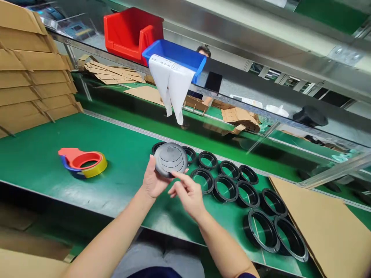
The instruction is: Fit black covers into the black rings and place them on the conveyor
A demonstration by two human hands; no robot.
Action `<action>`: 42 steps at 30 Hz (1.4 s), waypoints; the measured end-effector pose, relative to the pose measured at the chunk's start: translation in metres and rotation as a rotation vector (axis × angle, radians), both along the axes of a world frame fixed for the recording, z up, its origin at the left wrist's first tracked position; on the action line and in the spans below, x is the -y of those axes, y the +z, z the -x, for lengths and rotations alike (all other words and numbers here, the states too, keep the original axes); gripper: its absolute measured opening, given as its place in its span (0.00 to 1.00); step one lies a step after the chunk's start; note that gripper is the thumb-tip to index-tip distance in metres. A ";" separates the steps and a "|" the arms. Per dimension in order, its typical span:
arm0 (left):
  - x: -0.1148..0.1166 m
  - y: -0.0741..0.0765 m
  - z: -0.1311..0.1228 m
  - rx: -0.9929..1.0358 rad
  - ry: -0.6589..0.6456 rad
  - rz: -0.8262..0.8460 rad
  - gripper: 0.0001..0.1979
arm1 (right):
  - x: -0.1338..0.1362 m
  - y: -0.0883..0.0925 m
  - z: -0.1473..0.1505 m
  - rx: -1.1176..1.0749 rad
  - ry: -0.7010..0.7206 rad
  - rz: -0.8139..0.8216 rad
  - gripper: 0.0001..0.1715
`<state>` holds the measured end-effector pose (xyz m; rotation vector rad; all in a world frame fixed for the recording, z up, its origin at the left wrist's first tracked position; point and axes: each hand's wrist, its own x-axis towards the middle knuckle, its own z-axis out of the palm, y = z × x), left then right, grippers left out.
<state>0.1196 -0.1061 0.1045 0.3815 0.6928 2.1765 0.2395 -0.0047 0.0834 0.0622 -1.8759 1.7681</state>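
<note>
My left hand (154, 180) holds a round dark grey disc-shaped part (171, 159) from below and the left side, over the green work surface (121, 193). Curved lines run across the face of the disc. The index finger of my right hand (188, 193) touches the disc's lower right edge, while its other fingers are curled with nothing visible in them. Several black rings (225, 188) stand in rows to the right of the disc, and a few are partly hidden behind it and my hands.
A red tape dispenser with yellow tape (97, 166) lies at the left. Stacked cardboard (31, 73) rises at the far left; flat cardboard (324, 227) lies right. A shelf above holds a red bin (124, 34) and a blue bin (179, 54) with hanging white paper (171, 81).
</note>
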 end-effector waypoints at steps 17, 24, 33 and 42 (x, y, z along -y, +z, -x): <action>-0.023 -0.024 -0.032 0.033 -0.137 0.302 0.40 | -0.069 -0.031 -0.008 0.065 -0.485 -0.615 0.22; -0.042 -0.012 -0.030 0.047 -0.220 0.349 0.40 | -0.081 -0.024 -0.014 0.033 -0.423 -0.368 0.34; -0.041 -0.009 -0.023 0.122 -0.206 0.356 0.36 | -0.077 -0.016 -0.018 0.075 -0.420 -0.241 0.36; -0.040 -0.003 -0.024 0.115 -0.176 0.391 0.37 | -0.077 -0.017 -0.019 0.063 -0.419 -0.265 0.34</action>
